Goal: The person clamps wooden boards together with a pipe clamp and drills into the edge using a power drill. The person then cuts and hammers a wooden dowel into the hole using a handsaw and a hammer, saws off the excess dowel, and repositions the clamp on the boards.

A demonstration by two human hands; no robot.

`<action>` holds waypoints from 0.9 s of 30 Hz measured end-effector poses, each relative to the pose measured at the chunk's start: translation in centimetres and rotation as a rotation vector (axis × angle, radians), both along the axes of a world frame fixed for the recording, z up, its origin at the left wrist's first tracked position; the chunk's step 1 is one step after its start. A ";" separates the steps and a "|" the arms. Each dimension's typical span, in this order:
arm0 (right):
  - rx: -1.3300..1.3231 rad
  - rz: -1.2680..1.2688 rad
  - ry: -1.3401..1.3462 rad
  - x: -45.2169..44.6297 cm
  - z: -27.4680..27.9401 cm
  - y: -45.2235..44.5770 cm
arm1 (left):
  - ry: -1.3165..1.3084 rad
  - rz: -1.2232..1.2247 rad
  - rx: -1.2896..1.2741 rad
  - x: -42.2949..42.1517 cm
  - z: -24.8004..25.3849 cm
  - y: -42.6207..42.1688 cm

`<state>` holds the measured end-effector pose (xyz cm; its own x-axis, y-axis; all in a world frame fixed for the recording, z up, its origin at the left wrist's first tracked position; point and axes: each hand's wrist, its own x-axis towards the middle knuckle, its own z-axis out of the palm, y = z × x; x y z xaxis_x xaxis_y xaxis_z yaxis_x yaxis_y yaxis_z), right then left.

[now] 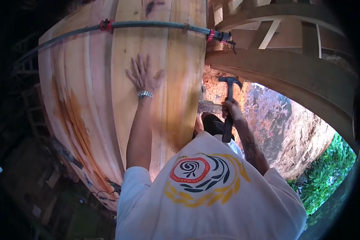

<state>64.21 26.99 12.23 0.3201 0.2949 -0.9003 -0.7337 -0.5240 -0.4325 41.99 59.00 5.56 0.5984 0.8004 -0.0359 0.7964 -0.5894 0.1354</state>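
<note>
My left hand (146, 78) lies flat on a wide wooden plank surface (124, 60), fingers spread, with a metal-band watch (145, 94) at the wrist. In my right hand (233, 110) is a claw hammer (229, 90), gripped around its dark handle with the head up. The hammer's head is beyond the right edge of the planks, apart from them. Close to the right hand, a short block (209, 107), apparently wood, sticks out at the plank edge; the hand partly hides its end.
A long pipe clamp (160, 25) with red fittings spans the planks above my left hand. Curved wooden beams (268, 66) stand at upper right, over bare earth (284, 128). Green plants (324, 176) grow at lower right. Another tool-like object (114, 185) lies at the planks' lower left.
</note>
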 end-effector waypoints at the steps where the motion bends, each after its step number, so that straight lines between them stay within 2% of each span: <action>1: -0.012 -0.178 0.038 0.7 -0.9 -1.5 | -0.007 0.001 -0.007 -0.1 0.2 -0.1; 4: 0.018 -0.640 0.073 2.4 -5.7 -5.6 | -0.025 0.004 -0.026 0.1 0.7 -0.4; 6: -0.072 -0.755 0.013 2.0 -7.5 -4.7 | -0.032 0.005 -0.025 0.1 0.7 -0.1; 7: -0.118 -0.694 -0.103 0.5 -7.7 -2.2 | -0.034 0.004 -0.019 0.1 0.7 -0.1; 10: 0.022 0.129 -0.018 -3.5 -3.7 3.5 | -0.033 0.004 -0.005 0.3 0.4 0.0; 12: 0.189 0.115 0.129 -0.1 -0.4 3.8 | -0.008 0.013 -0.014 -0.1 0.2 -0.1; 13: 0.144 0.098 0.069 -0.1 0.1 3.6 | 0.000 0.011 0.002 -0.1 0.3 0.2; 16: 0.031 -0.248 0.075 1.6 -2.3 -1.0 | -0.033 -0.047 -0.023 -0.8 0.7 1.0; 19: 0.039 -0.620 0.140 4.6 -6.2 -10.2 | -0.187 -0.198 -0.192 -4.9 0.4 5.3; 20: 0.055 -0.729 0.182 5.5 -6.5 -13.3 | -0.164 -0.192 -0.145 -5.4 0.6 5.7; 22: -0.083 -0.886 -0.126 5.7 -5.6 -16.1 | -0.119 -0.178 -0.055 -5.6 0.3 6.3; 24: -0.078 -0.998 -0.299 5.0 -4.8 -18.0 | -0.151 -0.089 0.049 -6.5 -0.5 5.8; 25: -0.120 -0.999 -0.406 5.7 -8.1 -22.8 | -0.165 -0.017 0.068 -6.3 -0.2 6.0; 26: -0.228 -0.625 -0.631 4.4 -10.9 -23.8 | -0.184 0.051 0.092 -5.8 -0.1 6.4; 27: -0.225 -0.757 -0.574 3.6 -10.8 -21.3 | -0.197 0.053 0.086 -5.7 0.1 6.3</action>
<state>67.78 5.70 1.40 0.7619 -0.3287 -0.5581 -0.6188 -0.1151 -0.7770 36.34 65.33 5.68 0.5439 0.8261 0.1475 0.7899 -0.5634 0.2423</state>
